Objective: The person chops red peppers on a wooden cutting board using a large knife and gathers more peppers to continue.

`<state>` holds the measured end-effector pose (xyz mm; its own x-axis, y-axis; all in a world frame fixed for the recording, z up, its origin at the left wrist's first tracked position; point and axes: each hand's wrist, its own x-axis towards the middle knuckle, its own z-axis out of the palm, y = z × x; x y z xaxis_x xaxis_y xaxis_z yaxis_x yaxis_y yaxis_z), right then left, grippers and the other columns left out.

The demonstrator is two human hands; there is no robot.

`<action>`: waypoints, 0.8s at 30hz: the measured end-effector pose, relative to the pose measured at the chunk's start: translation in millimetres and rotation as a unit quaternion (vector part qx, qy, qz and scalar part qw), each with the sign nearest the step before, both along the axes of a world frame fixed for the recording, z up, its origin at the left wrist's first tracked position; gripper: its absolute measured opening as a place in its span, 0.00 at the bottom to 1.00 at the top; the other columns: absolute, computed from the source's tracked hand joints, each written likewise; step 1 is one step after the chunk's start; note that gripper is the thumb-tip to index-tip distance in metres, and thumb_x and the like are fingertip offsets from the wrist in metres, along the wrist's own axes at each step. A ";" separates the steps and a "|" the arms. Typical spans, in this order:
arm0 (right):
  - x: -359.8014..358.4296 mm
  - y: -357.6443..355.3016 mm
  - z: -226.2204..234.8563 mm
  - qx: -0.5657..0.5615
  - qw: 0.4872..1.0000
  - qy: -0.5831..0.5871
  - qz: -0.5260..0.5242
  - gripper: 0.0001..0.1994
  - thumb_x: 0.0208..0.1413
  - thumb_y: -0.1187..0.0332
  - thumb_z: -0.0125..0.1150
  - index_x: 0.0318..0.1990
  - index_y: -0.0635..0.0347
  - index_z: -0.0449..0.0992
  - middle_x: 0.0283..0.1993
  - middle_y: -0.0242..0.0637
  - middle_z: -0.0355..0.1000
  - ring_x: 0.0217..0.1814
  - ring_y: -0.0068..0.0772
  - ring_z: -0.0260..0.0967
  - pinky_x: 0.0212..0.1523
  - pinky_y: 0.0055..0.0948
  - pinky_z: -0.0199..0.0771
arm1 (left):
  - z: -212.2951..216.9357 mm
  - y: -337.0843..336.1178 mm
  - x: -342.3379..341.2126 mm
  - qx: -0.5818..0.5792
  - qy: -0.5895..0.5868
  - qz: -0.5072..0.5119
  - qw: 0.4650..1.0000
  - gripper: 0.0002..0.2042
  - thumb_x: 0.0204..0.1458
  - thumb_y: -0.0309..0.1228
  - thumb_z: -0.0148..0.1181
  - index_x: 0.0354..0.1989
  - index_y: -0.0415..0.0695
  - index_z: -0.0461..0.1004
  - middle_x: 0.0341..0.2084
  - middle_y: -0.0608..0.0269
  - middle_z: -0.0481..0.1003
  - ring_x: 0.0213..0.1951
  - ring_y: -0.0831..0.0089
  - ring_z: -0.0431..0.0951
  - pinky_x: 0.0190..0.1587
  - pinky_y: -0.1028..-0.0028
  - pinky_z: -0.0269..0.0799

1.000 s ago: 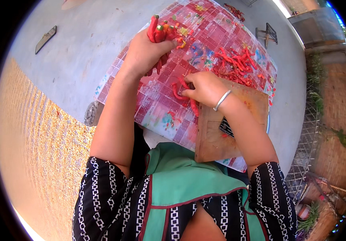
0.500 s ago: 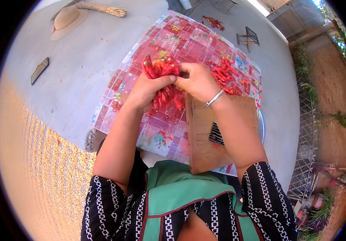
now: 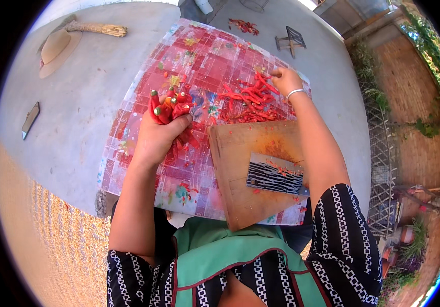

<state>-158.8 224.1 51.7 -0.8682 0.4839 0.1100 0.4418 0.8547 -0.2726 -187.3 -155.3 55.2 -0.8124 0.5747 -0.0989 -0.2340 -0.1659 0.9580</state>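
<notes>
Here, a bunch of red chillies [image 3: 170,108] with green stem ends is gripped in the left hand [image 3: 154,139], the grip closed around it above the patterned red mat [image 3: 143,97], toward the mat's left edge. The right hand [image 3: 286,81] is stretched to the mat's far right corner, its fingers laid on the loose pile of chillies [image 3: 246,96]; whether that grip has closed on any cannot be told. A wooden cutting board [image 3: 240,169] is set at the near right edge, and a dark-patterned cleaver blade [image 3: 273,176] lies on it. A straw hat [image 3: 56,48] is seen on the concrete floor beyond the far left corner.
</notes>
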 end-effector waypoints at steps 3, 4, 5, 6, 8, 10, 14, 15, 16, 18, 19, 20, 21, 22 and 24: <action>-3.2 25.7 -34.9 0.045 0.990 -0.134 -0.004 0.12 0.47 0.64 0.64 0.41 0.54 0.79 0.42 0.42 0.76 0.46 0.42 0.74 0.48 0.37 0.72 | -12.7 -2.9 -6.9 0.053 -0.010 0.066 0.996 0.10 0.47 0.22 0.62 0.38 0.40 0.72 0.29 0.65 0.74 0.29 0.76 0.75 0.32 0.73 0.73; -1.8 32.7 -42.0 0.052 0.984 -0.172 -0.001 0.12 0.47 0.64 0.64 0.40 0.54 0.79 0.42 0.42 0.76 0.46 0.42 0.73 0.48 0.37 0.72 | -12.3 -3.9 -7.0 0.056 -0.017 0.078 0.995 0.09 0.47 0.22 0.62 0.38 0.39 0.72 0.29 0.65 0.74 0.29 0.75 0.75 0.32 0.73 0.73; -2.4 30.4 -40.7 0.038 0.992 -0.118 -0.014 0.11 0.46 0.64 0.65 0.38 0.55 0.79 0.42 0.43 0.76 0.45 0.43 0.73 0.47 0.37 0.72 | -10.6 -6.0 -6.8 0.056 -0.023 0.091 0.994 0.09 0.47 0.22 0.62 0.38 0.39 0.72 0.29 0.65 0.75 0.30 0.75 0.76 0.32 0.73 0.73; -6.0 29.0 -38.4 0.013 0.994 -0.103 -0.025 0.11 0.46 0.65 0.65 0.39 0.55 0.79 0.41 0.43 0.76 0.45 0.43 0.73 0.46 0.37 0.72 | -10.8 -6.8 -7.5 0.057 -0.030 0.104 0.993 0.09 0.47 0.22 0.62 0.38 0.39 0.73 0.29 0.64 0.75 0.30 0.74 0.76 0.32 0.73 0.73; -12.6 25.2 -32.0 -0.037 0.996 -0.072 -0.050 0.12 0.46 0.66 0.65 0.40 0.55 0.78 0.39 0.43 0.76 0.44 0.44 0.74 0.46 0.38 0.73 | -14.6 -7.7 -12.4 0.075 -0.040 0.124 0.989 0.09 0.47 0.22 0.62 0.37 0.38 0.73 0.29 0.64 0.76 0.30 0.74 0.76 0.31 0.73 0.72; -20.5 28.4 -38.5 -0.018 0.993 -0.066 0.093 0.14 0.45 0.68 0.66 0.42 0.56 0.77 0.39 0.42 0.75 0.42 0.43 0.74 0.45 0.36 0.72 | -17.8 -7.8 -15.9 0.083 -0.036 0.132 0.987 0.09 0.47 0.22 0.62 0.37 0.38 0.73 0.29 0.63 0.76 0.30 0.74 0.76 0.32 0.73 0.73; -26.8 16.9 -46.0 0.129 0.954 -0.093 0.253 0.17 0.43 0.70 0.67 0.43 0.57 0.77 0.42 0.43 0.72 0.45 0.45 0.72 0.47 0.36 0.71 | -17.8 -6.0 -16.4 0.066 -0.025 0.122 0.990 0.07 0.48 0.23 0.60 0.36 0.38 0.73 0.28 0.62 0.76 0.31 0.73 0.76 0.35 0.73 0.72; -30.8 19.0 -45.4 0.119 0.953 -0.124 0.250 0.17 0.43 0.69 0.66 0.44 0.58 0.76 0.43 0.44 0.71 0.47 0.48 0.70 0.48 0.38 0.71 | -16.2 -5.7 -15.6 0.063 -0.027 0.116 0.991 0.07 0.48 0.23 0.60 0.36 0.38 0.73 0.28 0.62 0.76 0.31 0.73 0.76 0.34 0.73 0.72; -29.7 18.1 -45.9 0.128 0.953 -0.118 0.247 0.17 0.43 0.69 0.66 0.43 0.59 0.76 0.43 0.44 0.71 0.46 0.48 0.70 0.48 0.38 0.71 | -13.6 -5.0 -14.3 0.060 -0.029 0.110 0.992 0.07 0.48 0.23 0.60 0.36 0.38 0.73 0.28 0.62 0.76 0.31 0.73 0.76 0.34 0.73 0.72; -27.9 18.2 -42.2 0.151 0.953 -0.106 0.240 0.16 0.44 0.68 0.65 0.43 0.60 0.77 0.43 0.45 0.71 0.46 0.48 0.70 0.47 0.37 0.71 | -11.4 -3.6 -14.1 0.068 -0.035 0.102 0.992 0.07 0.48 0.22 0.60 0.36 0.37 0.73 0.28 0.62 0.76 0.30 0.73 0.76 0.33 0.73 0.73; -26.9 20.3 -37.8 0.132 0.958 -0.126 0.220 0.15 0.45 0.66 0.65 0.42 0.60 0.77 0.44 0.46 0.71 0.46 0.48 0.70 0.48 0.38 0.71 | -11.4 -3.1 -14.2 0.077 -0.040 0.100 0.991 0.07 0.48 0.21 0.60 0.37 0.37 0.73 0.29 0.62 0.76 0.30 0.74 0.76 0.32 0.73 0.73; -27.7 19.7 -27.9 0.113 0.962 -0.146 0.202 0.15 0.45 0.64 0.65 0.41 0.60 0.77 0.45 0.47 0.71 0.47 0.48 0.70 0.49 0.39 0.71 | -12.1 -3.8 -13.8 0.087 -0.046 0.101 0.990 0.08 0.48 0.21 0.61 0.37 0.37 0.73 0.29 0.63 0.75 0.29 0.74 0.76 0.31 0.73 0.74; -27.9 14.4 -16.1 0.093 0.964 -0.167 0.183 0.15 0.46 0.63 0.64 0.40 0.60 0.77 0.46 0.49 0.72 0.48 0.48 0.71 0.49 0.39 0.70 | -12.4 -3.9 -13.2 0.087 -0.044 0.103 0.990 0.08 0.48 0.21 0.61 0.37 0.37 0.73 0.29 0.63 0.75 0.30 0.74 0.76 0.31 0.73 0.74; -27.6 8.2 -4.7 0.062 0.966 -0.198 0.157 0.15 0.46 0.61 0.65 0.39 0.60 0.77 0.46 0.50 0.72 0.48 0.49 0.71 0.49 0.39 0.70 | -12.7 -4.1 -12.7 0.086 -0.042 0.105 0.990 0.08 0.48 0.21 0.61 0.37 0.37 0.73 0.29 0.62 0.75 0.30 0.74 0.77 0.31 0.73 0.74; -23.0 -11.2 20.0 -0.001 0.962 -0.256 0.098 0.16 0.45 0.59 0.65 0.37 0.61 0.77 0.44 0.51 0.73 0.48 0.49 0.71 0.49 0.39 0.70 | -12.4 -4.1 -13.3 0.073 -0.040 0.098 0.992 0.08 0.48 0.21 0.60 0.37 0.37 0.72 0.28 0.62 0.75 0.30 0.73 0.77 0.31 0.72 0.74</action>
